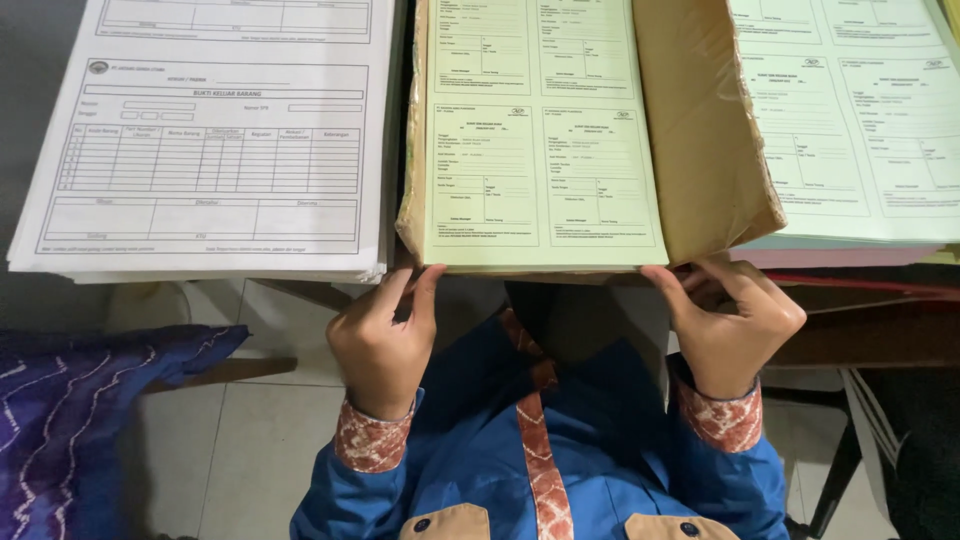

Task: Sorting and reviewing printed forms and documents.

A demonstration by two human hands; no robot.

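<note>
A stack of pale green printed form sheets [545, 140] lies on opened brown wrapping paper [700, 130] at the table's near edge. My left hand [385, 340] touches the stack's near left corner with its fingertips curled up against the edge. My right hand [730, 320] pinches the near right corner of the green sheets, thumb and fingers at the edge where the brown paper folds over. Both wrists wear blue sleeves with red patterned cuffs.
A thick stack of white printed forms [210, 140] sits to the left. More green form sheets [860, 120] lie to the right over pink paper. Purple patterned cloth [70, 400] is at the lower left; tiled floor [250, 440] and a table leg show below.
</note>
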